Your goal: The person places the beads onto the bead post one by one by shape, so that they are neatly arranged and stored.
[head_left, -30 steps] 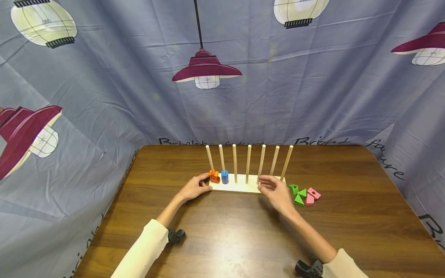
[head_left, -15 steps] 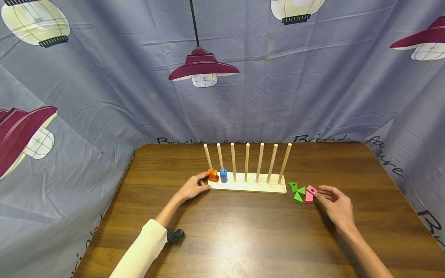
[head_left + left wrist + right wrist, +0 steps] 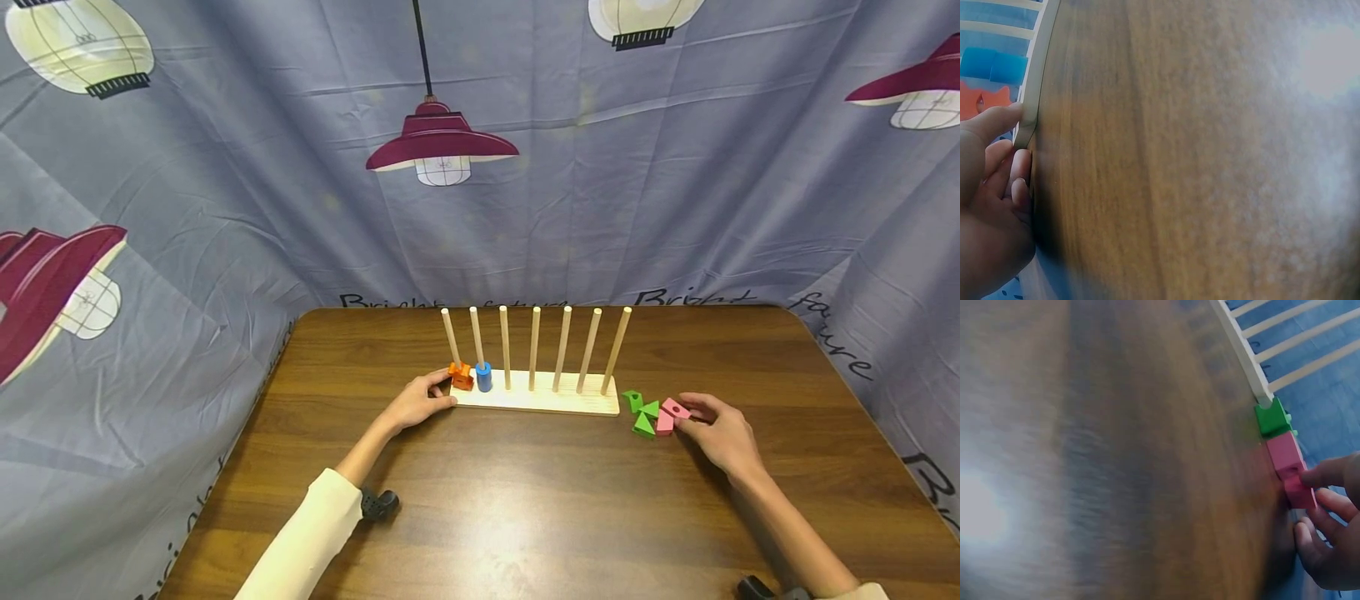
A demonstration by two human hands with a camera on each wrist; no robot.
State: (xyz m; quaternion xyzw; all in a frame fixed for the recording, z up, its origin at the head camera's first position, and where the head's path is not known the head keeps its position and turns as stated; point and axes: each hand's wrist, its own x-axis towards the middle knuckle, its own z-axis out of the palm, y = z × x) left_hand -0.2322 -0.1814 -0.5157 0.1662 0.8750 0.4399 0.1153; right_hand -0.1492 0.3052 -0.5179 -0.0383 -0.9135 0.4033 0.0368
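Note:
A pale wooden peg board (image 3: 540, 400) with several upright pegs lies across the table. Orange blocks (image 3: 461, 377) sit at the foot of its leftmost peg, and a blue cylinder block (image 3: 484, 378) is on the second. My left hand (image 3: 417, 402) holds the board's left end, thumb at the front edge (image 3: 1004, 119). Right of the board, my right hand (image 3: 723, 433) pinches a pink block (image 3: 677, 408) with a hole, between thumb and fingers (image 3: 1335, 503). Another pink block (image 3: 664, 423) touches it. Several green blocks (image 3: 643, 425) lie just left of the pink ones.
The brown wooden table (image 3: 510, 500) has its back edge close to a grey-blue curtain (image 3: 585, 208) printed with lamps. Black straps with cameras (image 3: 378, 504) are worn on the wrists. The pegs stand tall above the board.
My right hand has moved right, from beside the board's right-hand pegs to the pink blocks, and now its fingers close about one. My left hand has stayed at the board's left end.

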